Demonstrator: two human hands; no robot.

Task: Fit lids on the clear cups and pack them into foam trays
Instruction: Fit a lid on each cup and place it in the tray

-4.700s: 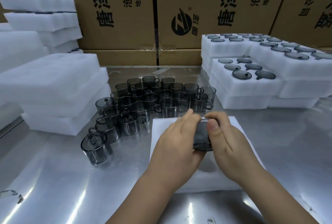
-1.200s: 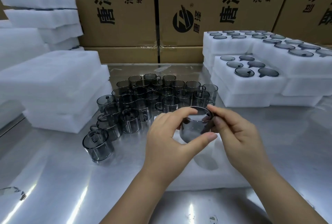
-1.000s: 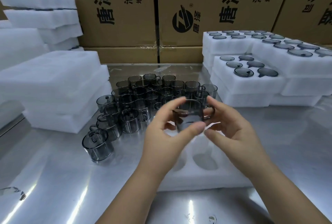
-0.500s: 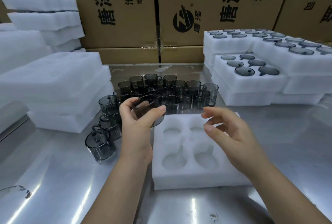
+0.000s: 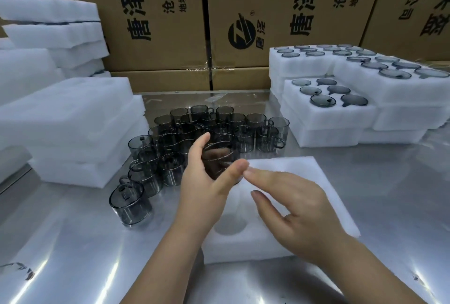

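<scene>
Head view, looking down on a steel table [image 5: 73, 255].

Left hand [image 5: 204, 189]: grips a smoky clear cup [image 5: 218, 157], fingers curled round the far side, thumb across the near wall. Holds the cup off the table, tilted, mouth turned up and towards the viewer, over the far left corner of a white foam tray [image 5: 323, 182] and just in front of the loose cups. Cannot be told whether a lid is fitted.

Right hand [image 5: 299, 208]: open and relaxed, fingers nearly straight and pointing left, nothing held. Hovers over the foam tray, index fingertip just beside the left thumb tip. Cannot be told whether it touches the cup.

Foam tray: lies flat on the table beneath both hands, with one round recess [image 5: 230, 224] showing between the wrists; the rest mostly hidden.

Loose cups [image 5: 233, 121]: stand upright in a tight group on the table beyond the hands, handles at mixed angles. One single cup [image 5: 130, 205] stands apart at the near left end.

Left of the table: stacked plain foam blocks [image 5: 73, 118].

Right of the table: stacked packed trays [image 5: 341, 118], with lidded cups [image 5: 322, 100] seated in their recesses.

Behind: printed cardboard cartons [image 5: 155, 23] in a row against the table's far edge.
</scene>
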